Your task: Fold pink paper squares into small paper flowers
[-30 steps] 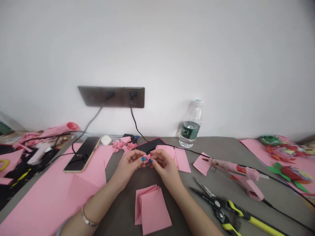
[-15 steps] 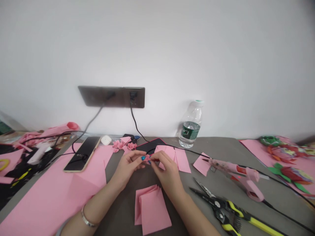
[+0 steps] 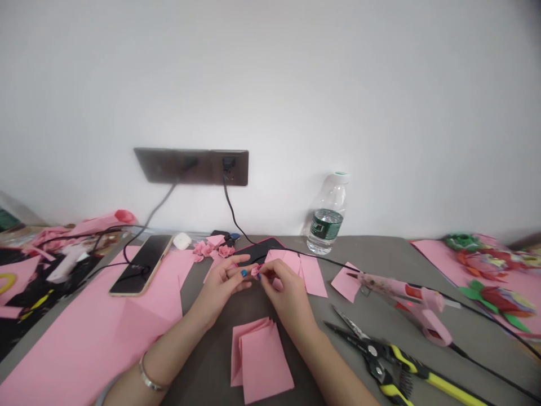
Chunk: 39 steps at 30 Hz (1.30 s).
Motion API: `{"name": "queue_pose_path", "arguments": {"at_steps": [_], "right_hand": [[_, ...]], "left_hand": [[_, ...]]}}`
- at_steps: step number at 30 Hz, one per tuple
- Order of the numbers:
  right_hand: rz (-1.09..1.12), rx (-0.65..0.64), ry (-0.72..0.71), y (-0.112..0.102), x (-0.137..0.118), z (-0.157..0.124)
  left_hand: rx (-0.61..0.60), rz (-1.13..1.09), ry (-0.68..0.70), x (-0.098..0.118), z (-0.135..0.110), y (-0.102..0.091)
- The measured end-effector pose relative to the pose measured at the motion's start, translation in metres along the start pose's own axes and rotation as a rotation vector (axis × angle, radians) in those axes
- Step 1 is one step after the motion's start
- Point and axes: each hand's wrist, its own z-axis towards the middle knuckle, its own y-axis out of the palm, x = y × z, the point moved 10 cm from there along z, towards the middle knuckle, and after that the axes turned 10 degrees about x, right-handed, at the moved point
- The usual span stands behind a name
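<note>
My left hand (image 3: 220, 282) and my right hand (image 3: 285, 290) meet above the grey table (image 3: 380, 265), both pinching a small folded pink paper piece (image 3: 255, 271). The left index finger stretches out past it while thumb and other fingers stay on the piece. The right fingers curl round its right side. A stack of pink paper squares (image 3: 260, 361) lies just below my hands. More pink squares (image 3: 306, 270) lie right behind the right hand.
A pink glue gun (image 3: 412, 301) with its black cable and yellow-handled pliers (image 3: 393, 363) lie to the right. A phone (image 3: 142, 264) rests on a large pink sheet (image 3: 97, 332) at left. Small pink paper flowers (image 3: 211, 248), a water bottle (image 3: 328, 214) and a wall socket (image 3: 192, 166) are behind.
My right hand has shifted slightly over the paper piece and turned it. My left index finger has lifted and straightened out.
</note>
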Motion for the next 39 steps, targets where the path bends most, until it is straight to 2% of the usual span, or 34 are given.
{"name": "queue_pose_path", "arguments": {"at_steps": [12, 29, 32, 37, 39], "right_hand": [[-0.001, -0.008, -0.037, 0.0, -0.007, 0.0], [0.099, -0.025, 0.167, 0.003, 0.02, -0.002], [0.08, -0.032, 0.14, 0.004, 0.016, -0.002], [0.052, -0.048, -0.01, 0.005, -0.006, -0.001], [0.051, -0.053, -0.02, 0.005, -0.008, -0.001]], "left_hand": [[0.047, -0.073, -0.051, 0.0, 0.0, -0.002], [-0.036, 0.099, 0.038, 0.002, -0.006, 0.007], [-0.021, 0.138, 0.041, 0.001, -0.005, 0.006], [0.053, 0.119, 0.044, 0.001, -0.001, -0.003], [0.057, 0.13, 0.043, 0.001, 0.0, -0.004]]}}
